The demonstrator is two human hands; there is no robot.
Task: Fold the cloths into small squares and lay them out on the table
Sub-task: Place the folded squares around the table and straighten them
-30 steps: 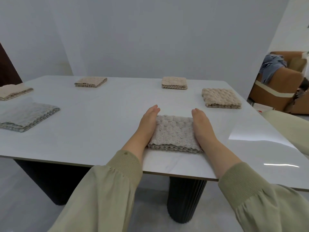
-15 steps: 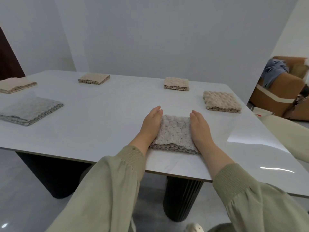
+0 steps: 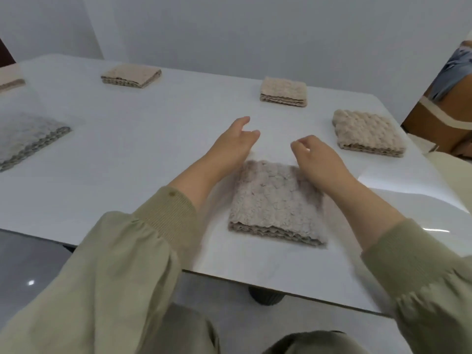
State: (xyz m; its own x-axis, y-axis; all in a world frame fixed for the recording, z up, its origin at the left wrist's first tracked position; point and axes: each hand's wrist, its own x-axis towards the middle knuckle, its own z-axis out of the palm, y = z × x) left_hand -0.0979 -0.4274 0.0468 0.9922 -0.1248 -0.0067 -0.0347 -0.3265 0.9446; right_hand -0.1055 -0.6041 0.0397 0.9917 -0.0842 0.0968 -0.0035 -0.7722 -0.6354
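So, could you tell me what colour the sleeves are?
The sleeves are pale olive green; head view.

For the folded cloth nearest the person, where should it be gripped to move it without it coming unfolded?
Probably its near edge, from the person's side: the nearest folded cloth lies flat on the table with its stacked layer ends showing there, so thumb under and fingers on top would clamp every layer together.

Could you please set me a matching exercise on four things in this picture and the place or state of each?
Things:
1. grey cloth
2. near cloth
3. left hand
4. right hand

Place or state:
a. at the near edge of the table
b. fingers loosely curled
c. far to the left on the table
d. fingers stretched forward

Pairs: 1-c, 2-a, 3-d, 4-b
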